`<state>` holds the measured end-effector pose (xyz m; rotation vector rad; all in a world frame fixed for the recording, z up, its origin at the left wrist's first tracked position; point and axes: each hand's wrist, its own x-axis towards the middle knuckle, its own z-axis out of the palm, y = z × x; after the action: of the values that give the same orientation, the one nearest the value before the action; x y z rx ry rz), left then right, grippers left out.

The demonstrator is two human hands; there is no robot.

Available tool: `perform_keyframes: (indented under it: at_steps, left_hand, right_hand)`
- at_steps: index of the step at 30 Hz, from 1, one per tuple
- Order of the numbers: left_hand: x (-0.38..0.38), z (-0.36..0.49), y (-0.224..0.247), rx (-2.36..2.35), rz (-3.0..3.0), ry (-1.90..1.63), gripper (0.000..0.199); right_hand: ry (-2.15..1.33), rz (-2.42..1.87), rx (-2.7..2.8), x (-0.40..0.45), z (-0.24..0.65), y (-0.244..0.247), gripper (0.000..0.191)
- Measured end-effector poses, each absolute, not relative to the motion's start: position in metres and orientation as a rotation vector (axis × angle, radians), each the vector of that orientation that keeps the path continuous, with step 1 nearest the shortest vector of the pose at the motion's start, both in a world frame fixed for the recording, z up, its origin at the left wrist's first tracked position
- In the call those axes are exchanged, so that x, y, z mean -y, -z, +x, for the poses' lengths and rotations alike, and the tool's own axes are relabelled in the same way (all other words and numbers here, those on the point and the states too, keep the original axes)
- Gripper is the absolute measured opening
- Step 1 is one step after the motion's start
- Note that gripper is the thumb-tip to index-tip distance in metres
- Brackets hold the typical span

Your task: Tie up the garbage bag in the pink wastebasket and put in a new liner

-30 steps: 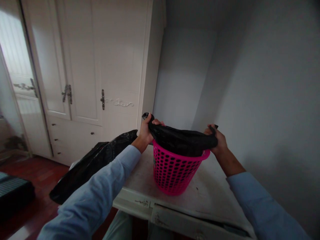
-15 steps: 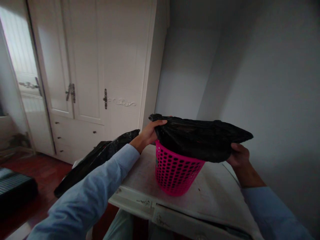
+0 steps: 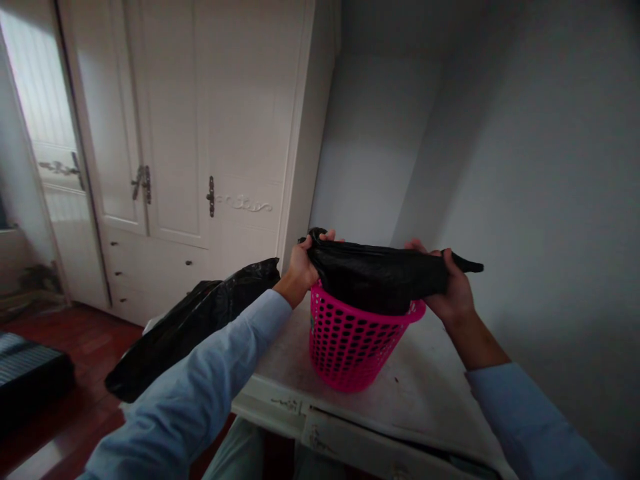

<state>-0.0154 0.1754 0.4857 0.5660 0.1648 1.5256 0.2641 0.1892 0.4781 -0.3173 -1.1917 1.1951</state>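
Note:
A pink perforated basket [image 3: 355, 343] stands upright on a white desk [image 3: 415, 400]. Stretched across its mouth is a black plastic bag [image 3: 375, 273], part of it down inside the rim. My left hand [image 3: 303, 263] grips the bag at the basket's left edge, thumb on top. At the right edge my right hand [image 3: 453, 287] is closed around the gathered bag, and a dark tip sticks out beyond it. Another black plastic bag [image 3: 200, 320] lies at the desk's left side, partly behind my left sleeve.
A white wardrobe [image 3: 245, 133] with metal handles stands behind on the left. A grey wall [image 3: 550, 200] rises at the right. On the reddish floor at far left sits a dark box-like object [image 3: 33, 377]. A desk drawer front faces my legs.
My right hand has moved left and up, bunching the bag in its grasp. The bag looks narrower, and the basket's right rim now shows. My left hand has shifted slightly on the bag.

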Motion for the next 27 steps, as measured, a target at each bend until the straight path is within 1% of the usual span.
perform_keyframes:
  at_steps: [3,5,6,9,10,12,13,15,17,19,23,25,27]
  left_hand:
    - [-0.172,-0.015,-0.488,-0.144,0.563,-1.425,0.044]
    - [-0.170,-0.014,-0.490,-0.086,0.578,-1.367,0.046]
    - [-0.170,-0.013,-0.491,-0.058,0.590,-1.348,0.043]
    - [-0.171,-0.010,-0.491,-0.057,0.650,-1.318,0.023]
    - [-0.172,-0.009,-0.491,-0.083,0.677,-1.307,0.019]
    - [-0.174,-0.008,-0.490,-0.131,0.719,-1.299,0.016]
    - [-0.174,-0.008,-0.490,-0.138,0.733,-1.301,0.018]
    - [-0.173,-0.008,-0.489,-0.120,0.749,-1.310,0.030]
    - [-0.171,-0.008,-0.489,-0.098,0.728,-1.327,0.042]
    - [-0.168,-0.008,-0.489,-0.117,0.655,-1.350,0.048]
    - [-0.163,-0.008,-0.489,-0.120,0.601,-1.367,0.051]
    - [-0.163,-0.008,-0.490,-0.104,0.684,-1.302,0.052]
    - [-0.166,-0.008,-0.493,-0.175,0.804,-1.161,0.050]
  right_hand:
    - [-1.234,-0.299,1.166,-0.196,0.259,-0.482,0.026]
    - [-1.312,-0.308,1.192,-0.198,0.252,-0.487,0.026]
    - [-1.364,-0.320,1.222,-0.198,0.247,-0.489,0.028]
    - [-1.515,-0.392,1.300,-0.194,0.232,-0.498,0.039]
    - [-1.558,-0.416,1.302,-0.191,0.227,-0.501,0.042]
    - [-1.631,-0.442,1.281,-0.185,0.220,-0.505,0.040]
    - [-1.657,-0.444,1.269,-0.183,0.218,-0.506,0.037]
    - [-1.662,-0.425,1.247,-0.180,0.217,-0.506,0.034]
    - [-1.630,-0.403,1.233,-0.181,0.217,-0.504,0.039]
    - [-1.604,-0.401,1.221,-0.185,0.218,-0.502,0.043]
    - [-1.623,-0.421,1.255,-0.195,0.218,-0.499,0.044]
    - [-1.622,-0.427,1.302,-0.197,0.217,-0.498,0.043]
    - [-1.594,-0.499,1.342,-0.196,0.213,-0.496,0.039]
